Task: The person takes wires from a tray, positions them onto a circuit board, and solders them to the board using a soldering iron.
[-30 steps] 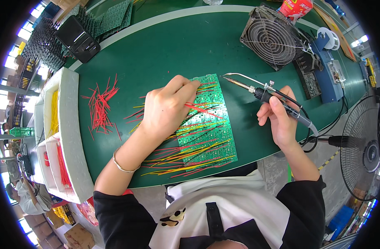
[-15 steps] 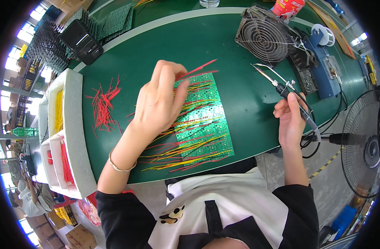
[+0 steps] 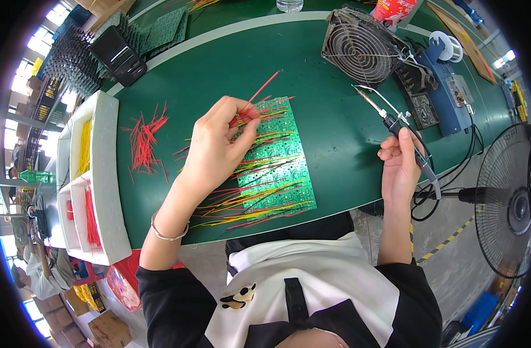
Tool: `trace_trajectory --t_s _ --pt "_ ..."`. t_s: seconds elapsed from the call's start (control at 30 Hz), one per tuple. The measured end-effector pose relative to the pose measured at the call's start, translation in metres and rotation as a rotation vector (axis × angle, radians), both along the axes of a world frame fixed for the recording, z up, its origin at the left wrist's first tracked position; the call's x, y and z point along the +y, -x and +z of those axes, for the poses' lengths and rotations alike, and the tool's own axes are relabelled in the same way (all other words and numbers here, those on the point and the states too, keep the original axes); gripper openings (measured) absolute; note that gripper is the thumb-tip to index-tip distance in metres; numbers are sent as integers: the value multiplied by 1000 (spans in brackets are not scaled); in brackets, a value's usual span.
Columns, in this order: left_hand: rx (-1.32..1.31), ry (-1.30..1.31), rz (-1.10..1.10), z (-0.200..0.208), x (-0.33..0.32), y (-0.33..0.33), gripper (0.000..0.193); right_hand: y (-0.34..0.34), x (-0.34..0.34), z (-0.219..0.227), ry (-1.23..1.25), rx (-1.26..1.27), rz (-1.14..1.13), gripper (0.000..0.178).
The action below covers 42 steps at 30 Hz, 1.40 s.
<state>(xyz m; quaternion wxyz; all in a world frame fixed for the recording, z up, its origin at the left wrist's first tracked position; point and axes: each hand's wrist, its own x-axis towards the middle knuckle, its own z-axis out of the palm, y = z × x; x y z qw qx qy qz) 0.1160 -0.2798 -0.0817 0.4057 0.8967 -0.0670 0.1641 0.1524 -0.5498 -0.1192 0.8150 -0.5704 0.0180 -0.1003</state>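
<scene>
My left hand (image 3: 216, 148) is closed over the upper left part of a green circuit board panel (image 3: 301, 168), pinching red wires (image 3: 266, 85); one of them sticks up and to the right past the fingers. Red, yellow and black wires (image 3: 277, 187) lie in rows across the panel, their loose ends reaching out over its left side. Held in my right hand (image 3: 400, 165), to the right of the panel, is a soldering iron (image 3: 391, 122) with its tip pointing up and left, apart from the board. A thin metal guide tube runs beside its tip.
Loose red wires (image 3: 145, 142) lie left of the panel. A white foam box (image 3: 110, 174) at the left holds yellow and red wires. At the back right stand a square fan (image 3: 361, 49) and a blue soldering station (image 3: 445, 98) with a solder spool (image 3: 449, 47). A black device (image 3: 119, 57) sits back left.
My left hand has come slightly lower over the panel, and the red wire in it now points up more steeply. The soldering iron stays raised in my right hand. The whole view has shifted a little.
</scene>
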Motion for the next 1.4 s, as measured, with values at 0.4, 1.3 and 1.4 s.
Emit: trace_trajectory --t_s 0.4,1.3,1.4 --pt "-53 -106 2 -18 -8 -4 8 2 3 -1 77 -30 37 15" --pt "-125 -141 2 -35 -8 -2 4 23 22 0 140 13 332 16" --pt "-123 -134 -6 -35 -7 -2 4 22 24 2 165 20 347 16"
